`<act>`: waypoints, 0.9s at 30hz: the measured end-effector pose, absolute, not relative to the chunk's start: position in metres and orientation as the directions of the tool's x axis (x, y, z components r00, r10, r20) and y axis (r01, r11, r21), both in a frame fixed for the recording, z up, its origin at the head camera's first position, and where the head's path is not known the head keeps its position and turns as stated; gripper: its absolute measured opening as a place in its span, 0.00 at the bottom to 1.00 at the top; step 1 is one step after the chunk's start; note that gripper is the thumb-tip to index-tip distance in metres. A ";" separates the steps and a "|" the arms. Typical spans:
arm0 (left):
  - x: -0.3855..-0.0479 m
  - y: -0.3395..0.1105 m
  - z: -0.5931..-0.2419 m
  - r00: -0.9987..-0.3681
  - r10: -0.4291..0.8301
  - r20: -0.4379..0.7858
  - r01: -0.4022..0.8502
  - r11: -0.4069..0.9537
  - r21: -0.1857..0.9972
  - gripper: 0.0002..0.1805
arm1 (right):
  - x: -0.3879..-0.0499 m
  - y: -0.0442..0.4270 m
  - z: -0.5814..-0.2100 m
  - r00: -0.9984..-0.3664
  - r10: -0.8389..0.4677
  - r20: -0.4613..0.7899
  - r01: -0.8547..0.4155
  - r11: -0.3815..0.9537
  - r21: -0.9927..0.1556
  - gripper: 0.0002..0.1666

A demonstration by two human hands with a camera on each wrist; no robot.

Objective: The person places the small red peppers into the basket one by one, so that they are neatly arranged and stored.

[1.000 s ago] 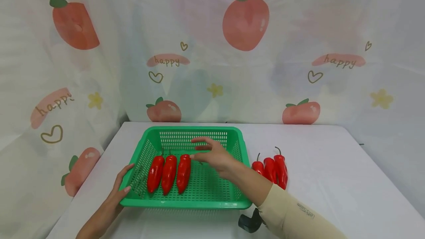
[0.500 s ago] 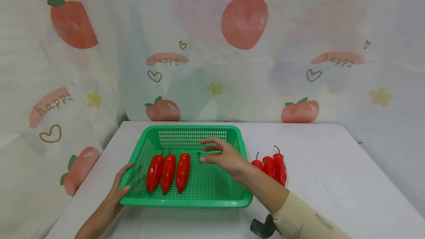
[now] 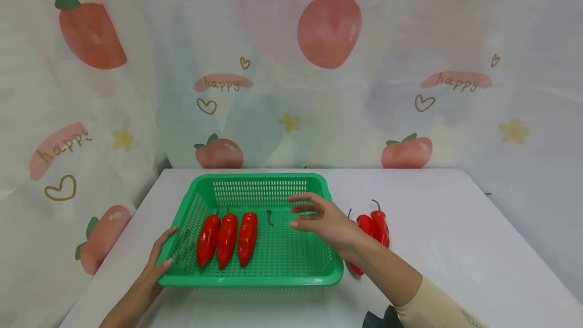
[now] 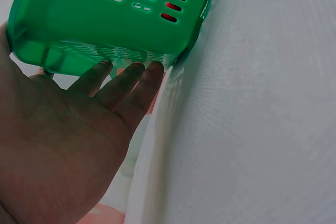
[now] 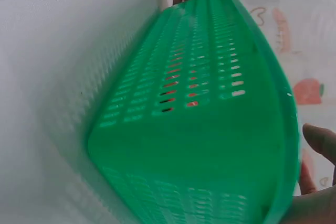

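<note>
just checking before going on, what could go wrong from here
The loose stem in the green basket might be overlooked beside the red peppers. The right forearm crosses the outside peppers in the head view and could brush them. The left fingers touch the green basket; a push might slide it.
</note>
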State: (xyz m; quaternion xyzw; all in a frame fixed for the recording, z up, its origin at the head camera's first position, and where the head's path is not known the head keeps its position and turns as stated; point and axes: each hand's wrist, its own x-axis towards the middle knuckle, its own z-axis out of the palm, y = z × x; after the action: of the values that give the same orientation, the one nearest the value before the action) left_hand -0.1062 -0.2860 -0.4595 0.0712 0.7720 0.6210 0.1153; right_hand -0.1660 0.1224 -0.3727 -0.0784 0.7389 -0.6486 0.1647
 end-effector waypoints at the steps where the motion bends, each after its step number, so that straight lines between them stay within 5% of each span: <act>1: -0.105 -0.287 -0.460 -0.962 0.259 -0.089 -0.031 0.217 0.976 0.32 | -0.164 0.126 -0.371 -0.934 -0.330 -0.140 0.096 0.146 -0.985 0.33; 27: -0.106 -0.282 -0.456 -0.968 0.221 -0.120 -0.068 0.227 0.972 0.32 | -0.156 0.234 -0.387 -0.958 -0.198 -0.206 0.159 0.232 -0.960 0.35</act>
State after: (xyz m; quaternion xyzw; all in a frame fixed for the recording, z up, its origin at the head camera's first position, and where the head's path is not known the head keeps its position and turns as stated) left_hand -0.1056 -0.2825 -0.4565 0.0495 0.7744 0.6198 0.1168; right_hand -0.1559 0.2338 -0.3871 -0.0128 0.7717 -0.6194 0.1439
